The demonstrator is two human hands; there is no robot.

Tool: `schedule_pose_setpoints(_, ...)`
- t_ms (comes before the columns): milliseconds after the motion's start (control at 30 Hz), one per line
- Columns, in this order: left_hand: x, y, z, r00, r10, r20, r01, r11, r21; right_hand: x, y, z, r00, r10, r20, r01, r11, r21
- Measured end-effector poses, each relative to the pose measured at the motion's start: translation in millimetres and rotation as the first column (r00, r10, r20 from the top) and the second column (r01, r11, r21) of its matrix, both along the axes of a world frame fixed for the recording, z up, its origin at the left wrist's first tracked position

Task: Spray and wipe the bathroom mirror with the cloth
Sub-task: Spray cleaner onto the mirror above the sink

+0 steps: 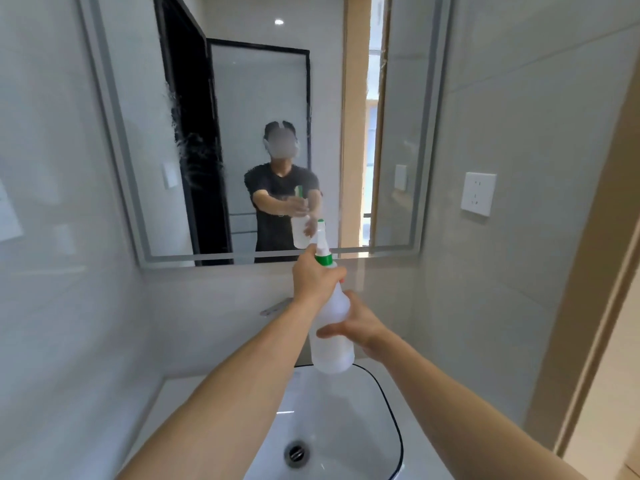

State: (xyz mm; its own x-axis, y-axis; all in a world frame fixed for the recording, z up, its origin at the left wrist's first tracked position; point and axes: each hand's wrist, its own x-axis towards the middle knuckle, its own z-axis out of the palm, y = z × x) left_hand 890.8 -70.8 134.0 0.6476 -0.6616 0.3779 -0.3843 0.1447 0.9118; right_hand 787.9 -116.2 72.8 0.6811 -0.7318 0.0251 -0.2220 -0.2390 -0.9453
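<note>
A white spray bottle (330, 327) with a green collar and nozzle is held up in front of the mirror (242, 98), its nozzle pointing at the glass. My left hand (313, 277) grips the bottle's neck just below the spray head. My right hand (360, 323) holds the bottle's body from the right side, thumb across its front. Spray droplets streak the left part of the mirror (194, 150). The glass reflects a person in a dark shirt holding the same bottle. No cloth is in view.
A white basin (346, 427) with a dark rim and a metal drain (296, 453) lies below my arms. A faucet (277, 306) sticks out of the wall under the mirror. A white wall socket (478, 194) is on the right wall, and a door frame (595, 306) beyond.
</note>
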Motion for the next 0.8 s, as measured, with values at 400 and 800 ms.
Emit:
schedule_pose_setpoints(400,86.6,97.6,11.1,0.963,0.267,-0.039,-0.269,0.961,-0.059,99.9,75.1,19.4,0.973,0.231,-0.031,-0.232,0.971,-0.051)
schedule_pose_setpoints(800,158.6,193.9,15.0,0.869,0.494,0.016,-0.494,0.869,0.001,189.2,153.9,9.1,0.881,0.469,0.056,-0.469,0.883,-0.015)
